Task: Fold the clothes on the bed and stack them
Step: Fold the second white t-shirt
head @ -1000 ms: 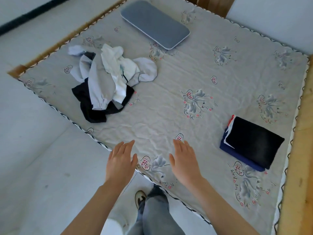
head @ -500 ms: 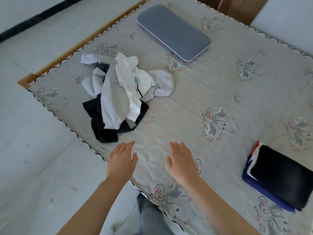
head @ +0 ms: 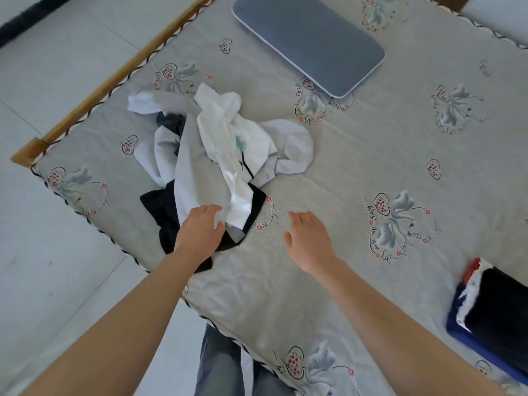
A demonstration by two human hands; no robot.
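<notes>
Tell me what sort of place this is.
Most likely a bedroom: a wood-framed bed under a floral printed sheet, a flat grey pillow at its head, and loose clothes lying on it.

both bare arms reach forward, left hand (head: 200, 228) and right hand (head: 310, 238) palm-down with fingers loosely extended.

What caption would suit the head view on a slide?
Both open hands, left hand and right hand, reach toward unfolded clothes; folded stack at right.
</notes>
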